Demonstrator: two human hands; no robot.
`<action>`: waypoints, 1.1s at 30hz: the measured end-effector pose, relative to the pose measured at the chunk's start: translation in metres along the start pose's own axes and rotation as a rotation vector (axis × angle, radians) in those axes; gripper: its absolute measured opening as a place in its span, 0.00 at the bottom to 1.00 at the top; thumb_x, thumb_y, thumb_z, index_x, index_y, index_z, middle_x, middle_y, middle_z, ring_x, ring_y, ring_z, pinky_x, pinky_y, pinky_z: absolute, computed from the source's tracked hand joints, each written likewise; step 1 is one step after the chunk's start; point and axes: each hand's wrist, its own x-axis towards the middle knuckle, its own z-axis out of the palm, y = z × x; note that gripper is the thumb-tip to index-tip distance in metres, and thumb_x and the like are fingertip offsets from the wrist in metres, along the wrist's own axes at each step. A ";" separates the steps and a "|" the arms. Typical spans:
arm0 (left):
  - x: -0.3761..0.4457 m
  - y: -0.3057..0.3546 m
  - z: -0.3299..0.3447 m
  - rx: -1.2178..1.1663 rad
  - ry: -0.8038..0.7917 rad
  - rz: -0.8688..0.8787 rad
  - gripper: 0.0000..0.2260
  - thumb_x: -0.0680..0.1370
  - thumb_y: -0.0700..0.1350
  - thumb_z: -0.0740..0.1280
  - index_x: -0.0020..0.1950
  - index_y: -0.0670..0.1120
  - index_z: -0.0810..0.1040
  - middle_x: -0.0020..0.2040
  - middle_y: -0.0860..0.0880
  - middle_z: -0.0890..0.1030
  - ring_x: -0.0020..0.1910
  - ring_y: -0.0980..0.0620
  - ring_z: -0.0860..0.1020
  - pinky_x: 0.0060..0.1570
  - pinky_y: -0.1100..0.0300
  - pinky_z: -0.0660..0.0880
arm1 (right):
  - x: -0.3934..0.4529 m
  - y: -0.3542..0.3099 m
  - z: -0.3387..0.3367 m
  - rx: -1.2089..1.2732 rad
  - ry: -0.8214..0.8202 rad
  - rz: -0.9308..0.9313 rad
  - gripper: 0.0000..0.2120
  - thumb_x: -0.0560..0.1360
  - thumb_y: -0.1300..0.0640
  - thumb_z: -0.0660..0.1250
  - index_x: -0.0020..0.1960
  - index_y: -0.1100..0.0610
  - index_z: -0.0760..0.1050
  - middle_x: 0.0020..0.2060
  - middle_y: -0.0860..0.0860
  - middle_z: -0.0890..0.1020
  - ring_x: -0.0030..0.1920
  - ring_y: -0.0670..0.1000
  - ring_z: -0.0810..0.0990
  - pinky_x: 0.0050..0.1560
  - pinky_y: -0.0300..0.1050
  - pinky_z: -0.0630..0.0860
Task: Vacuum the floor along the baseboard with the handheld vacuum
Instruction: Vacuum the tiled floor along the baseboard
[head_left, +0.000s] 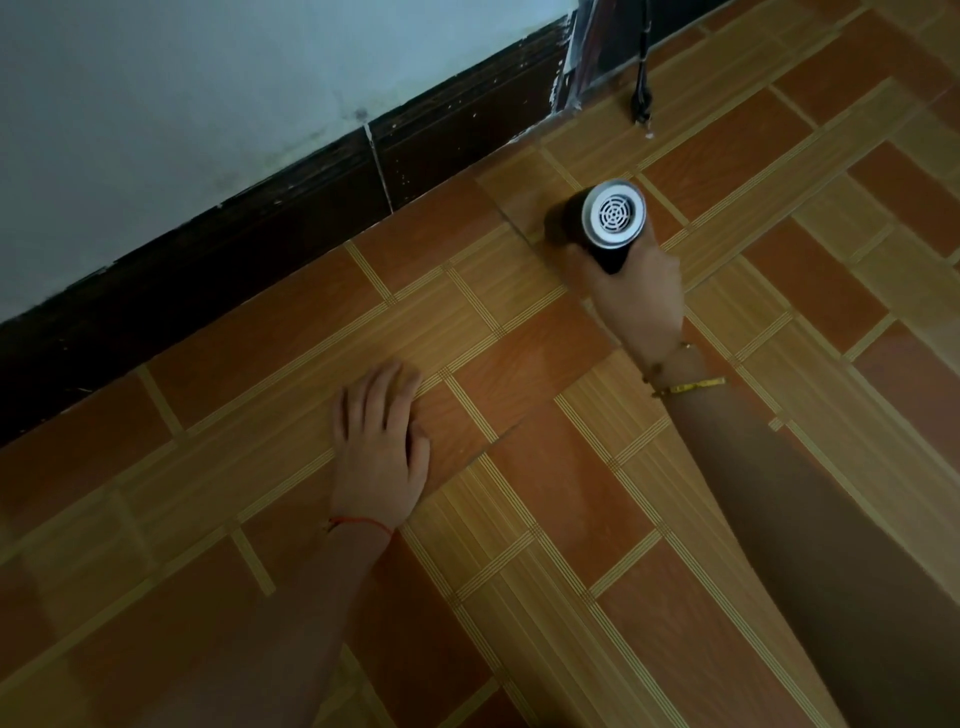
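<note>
Right hand (636, 299) grips the handheld vacuum (602, 221) on the floor (519, 519) near the baseboard (311, 208); left hand (382, 447) lies flat, fingers spread.

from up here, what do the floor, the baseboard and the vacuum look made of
Floor: probably glazed tile printed with wood grain, faintly glossy, joints visible. Baseboard: dark wood-look strip, chipped pale; material unclear. Vacuum: likely black plastic body, white grille cap.

The tiled floor (519, 519) bears a flat left hand (382, 447) and the handheld vacuum (597, 221) near the baseboard (260, 239).
</note>
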 end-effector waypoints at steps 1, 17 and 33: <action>0.000 0.000 0.000 -0.005 -0.003 -0.006 0.24 0.79 0.46 0.55 0.76 0.48 0.67 0.76 0.46 0.66 0.76 0.45 0.63 0.76 0.38 0.54 | 0.007 -0.004 0.004 0.015 0.000 -0.001 0.34 0.73 0.40 0.67 0.72 0.56 0.64 0.54 0.52 0.82 0.52 0.54 0.82 0.48 0.52 0.81; -0.001 0.000 0.002 -0.032 0.033 0.004 0.24 0.79 0.46 0.55 0.75 0.48 0.68 0.75 0.46 0.68 0.76 0.45 0.64 0.76 0.39 0.54 | -0.006 -0.051 0.037 -0.005 -0.190 -0.242 0.32 0.74 0.40 0.67 0.71 0.55 0.66 0.53 0.52 0.83 0.50 0.54 0.82 0.47 0.50 0.80; -0.004 0.001 -0.001 -0.024 -0.009 0.021 0.23 0.81 0.48 0.52 0.76 0.46 0.66 0.76 0.44 0.67 0.77 0.43 0.62 0.76 0.36 0.55 | -0.089 0.008 -0.020 -0.024 -0.222 -0.111 0.27 0.73 0.40 0.68 0.63 0.57 0.71 0.46 0.51 0.82 0.43 0.52 0.80 0.39 0.45 0.75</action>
